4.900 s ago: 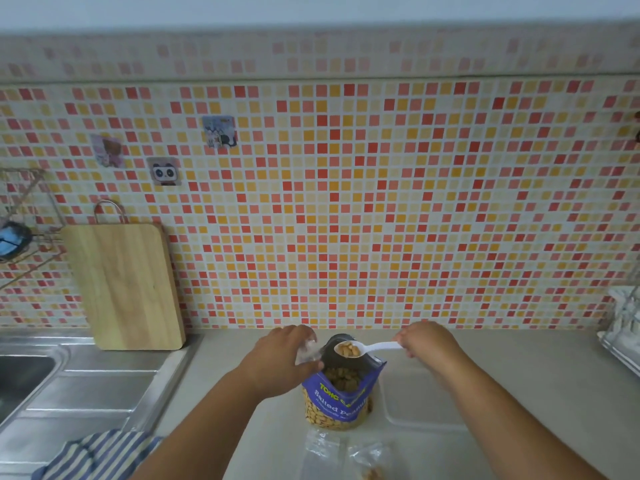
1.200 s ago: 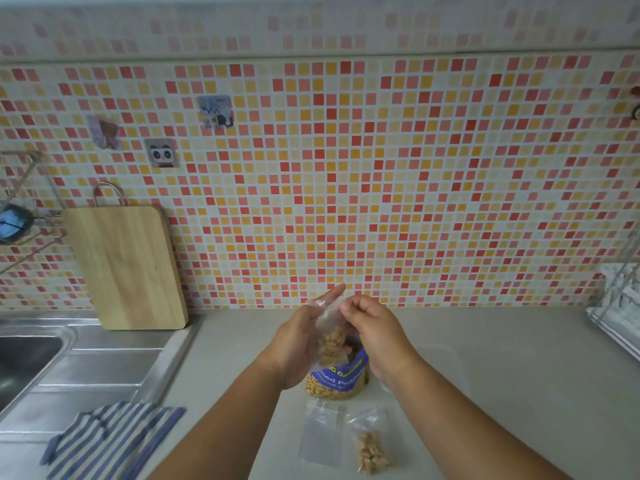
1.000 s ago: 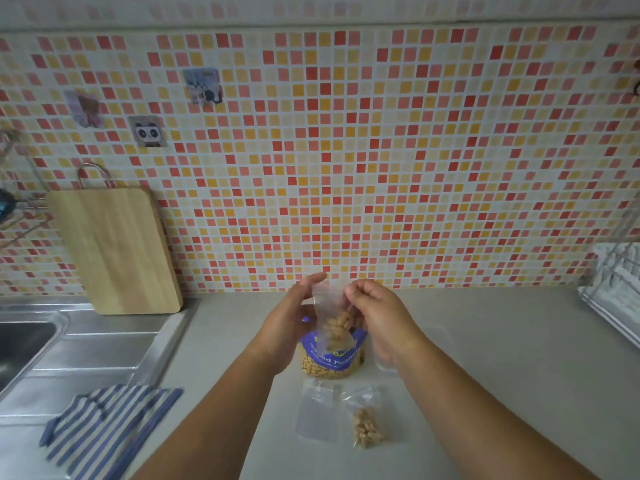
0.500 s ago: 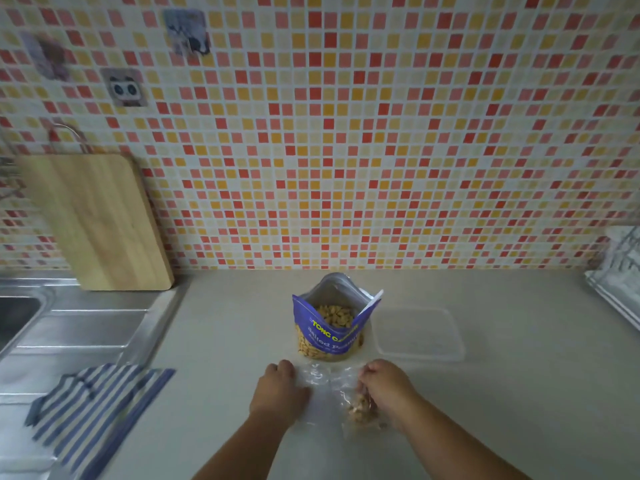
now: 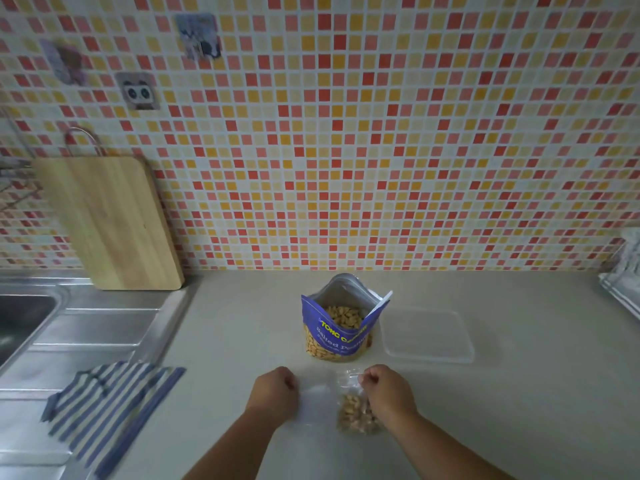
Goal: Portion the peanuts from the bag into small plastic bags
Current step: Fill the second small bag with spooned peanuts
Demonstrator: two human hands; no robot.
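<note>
Before the peanut bag, right grip pinches the filled small bag, apparently parking it; left grip's hold on the empty bag unclear.

Beyond the fingers, a wall of small red, orange and cream mosaic tiles rises from the pale worktop. Far to the left of the fingers, a wooden cutting board leans on this wall beside a steel sink. A blue striped cloth lies nearer on that side. The light is dim.
</note>
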